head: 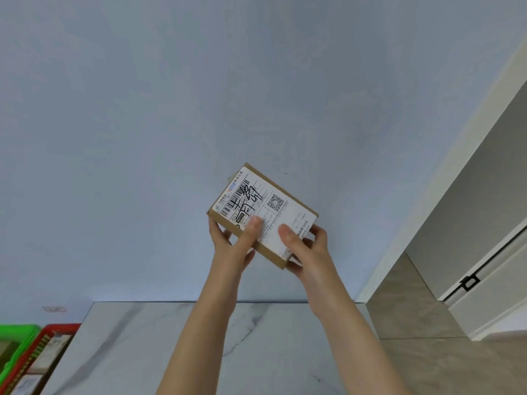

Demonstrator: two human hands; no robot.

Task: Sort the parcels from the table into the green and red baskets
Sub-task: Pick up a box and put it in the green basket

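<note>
I observe a flat brown cardboard parcel (271,253) held up in mid-air, well above the white grey-veined marble table (171,352) and in front of a pale blue wall (199,95). Its broad face is turned toward the camera and carries a white printed shipping label (281,215) with a barcode, a square code and black handwriting across it. The parcel sits tilted, its long edges running from upper left to lower right. It lies between the two hands. The left hand (232,240) grips the lower left corner, thumb pressed flat on the label and fingers curled behind the box. The right hand (309,252) grips the lower right end, thumb on the label and fingertips wrapped round the far edge. Both forearms rise from the bottom of the frame over the table. At the lower left, just beside the table's edge, I note a red plastic basket (62,327) holding several labelled packages (50,352), and touching its left side a green plastic basket (20,327); its contents I cannot make out. At right stand a white door (470,209) and beige floor tiles (413,309).
</note>
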